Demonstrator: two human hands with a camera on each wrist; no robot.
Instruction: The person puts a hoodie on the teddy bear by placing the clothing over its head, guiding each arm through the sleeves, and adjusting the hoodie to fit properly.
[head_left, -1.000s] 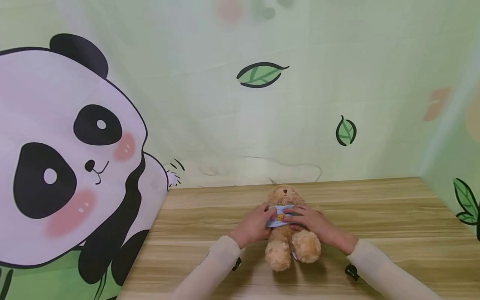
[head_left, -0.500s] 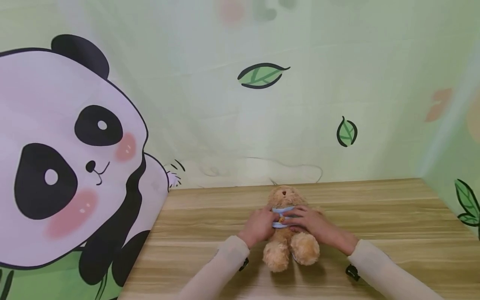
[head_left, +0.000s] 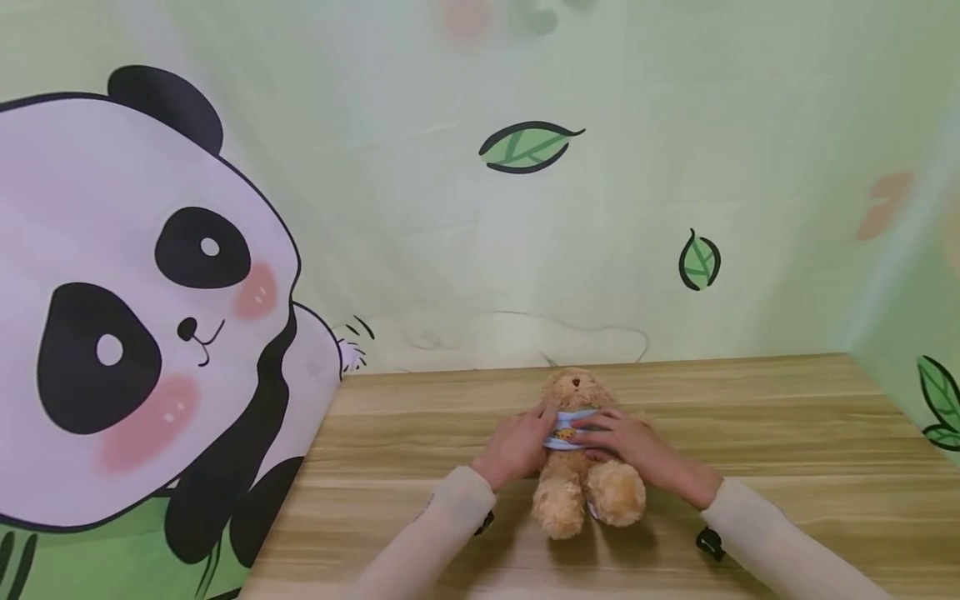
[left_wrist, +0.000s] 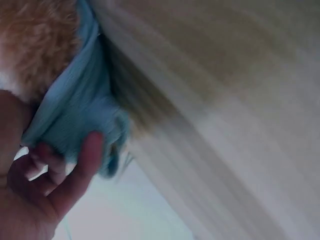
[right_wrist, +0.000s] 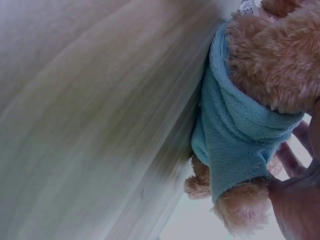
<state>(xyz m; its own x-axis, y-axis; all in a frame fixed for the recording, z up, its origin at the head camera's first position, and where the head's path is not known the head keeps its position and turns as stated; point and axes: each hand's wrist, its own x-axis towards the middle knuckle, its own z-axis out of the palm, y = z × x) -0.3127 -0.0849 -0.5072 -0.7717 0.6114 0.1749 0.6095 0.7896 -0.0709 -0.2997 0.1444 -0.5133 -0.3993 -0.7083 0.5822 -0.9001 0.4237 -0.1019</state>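
Note:
A light brown teddy bear [head_left: 558,500] lies on its back on the wooden table, its legs toward me. Around its chest is a small light blue shirt [head_left: 562,437] with a yellow print. My left hand [head_left: 513,447] pinches the shirt's left sleeve; in the left wrist view, the thumb [left_wrist: 90,150] presses the cloth and no paw shows at that sleeve opening. From the right side, my right hand [head_left: 630,450] holds the bear, its fingers across the shirt front. In the right wrist view, a furry paw [right_wrist: 245,205] comes out of the other sleeve.
The wooden table [head_left: 787,433] ends at a pale green curtain [head_left: 600,208] printed with leaves. A large printed panda [head_left: 187,292] covers the left side. A white tag [right_wrist: 248,7] hangs near the bear's lower end.
My left hand moved inward over the shirt front, then back slightly toward its left edge. The right hand stays on the bear. The bear lies in nearly the same place.

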